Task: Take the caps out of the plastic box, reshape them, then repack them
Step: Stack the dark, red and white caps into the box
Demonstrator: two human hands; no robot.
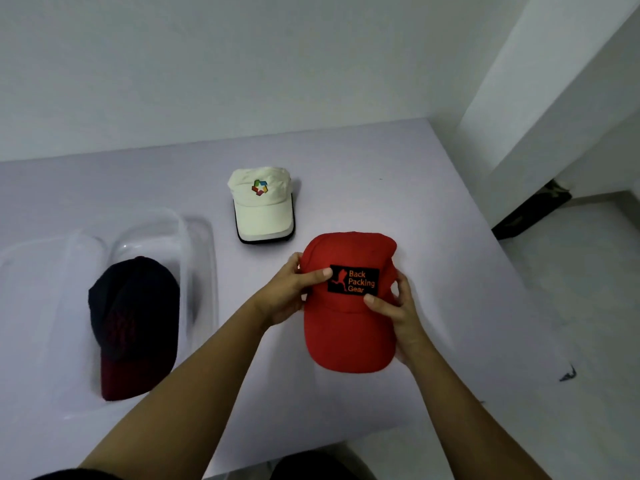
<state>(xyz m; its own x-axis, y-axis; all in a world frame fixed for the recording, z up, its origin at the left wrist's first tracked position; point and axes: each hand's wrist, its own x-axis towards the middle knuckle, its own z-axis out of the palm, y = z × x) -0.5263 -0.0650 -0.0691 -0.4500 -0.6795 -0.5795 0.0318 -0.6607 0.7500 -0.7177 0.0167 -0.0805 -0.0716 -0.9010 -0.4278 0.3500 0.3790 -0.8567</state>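
Crease risk, I judge: left hand (pixel 289 296) and right hand (pixel 403 315) each pinch the red cap (pixel 346 341) by its crown; hard thumbs could dent its front.

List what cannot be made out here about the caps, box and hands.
Head view:
Fingers of the left hand and right hand behind the red cap: hidden by it.
Box: blurred, cut by the left edge.
Dark cap pattern: blurred.
Black thing under the white cap: mostly covered by it.
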